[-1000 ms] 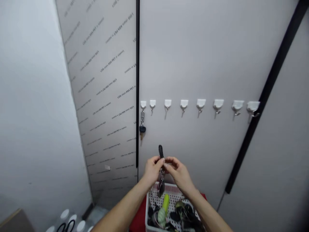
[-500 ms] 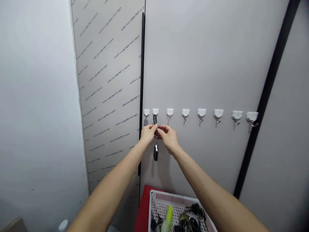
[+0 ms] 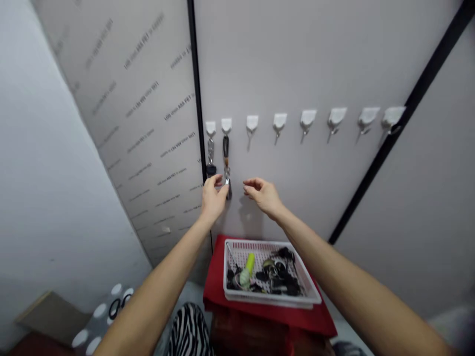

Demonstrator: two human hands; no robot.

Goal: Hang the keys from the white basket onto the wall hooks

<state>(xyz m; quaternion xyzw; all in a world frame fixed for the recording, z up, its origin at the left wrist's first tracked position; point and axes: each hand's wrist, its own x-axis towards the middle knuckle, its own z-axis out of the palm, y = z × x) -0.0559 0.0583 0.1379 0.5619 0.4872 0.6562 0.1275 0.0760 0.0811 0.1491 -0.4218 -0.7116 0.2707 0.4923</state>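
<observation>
A keychain with a dark braided strap (image 3: 226, 147) hangs from the second white hook (image 3: 226, 123), its fob at the lower end. My left hand (image 3: 214, 199) is beside that fob, thumb and fingers apart; whether the thumb touches it I cannot tell. On the leftmost hook (image 3: 210, 126) hangs another keychain (image 3: 211, 150) with a dark piece at its bottom, partly behind my left fingers. My right hand (image 3: 266, 198) hovers to the right of the strap, fingers loosely curled and parted, with nothing in it.
More white hooks (image 3: 279, 120) run rightward along the grey panel. Below, a white basket (image 3: 269, 298) of keys and a yellow-green item (image 3: 250, 263) rests on red cloth (image 3: 215, 282). White-capped bottles (image 3: 99, 310) and black-handled scissors (image 3: 114, 309) are at lower left.
Both hands have come off the braided strap, which now hangs from the second hook. My hands have moved apart, and the view has tilted down, showing more of the basket.
</observation>
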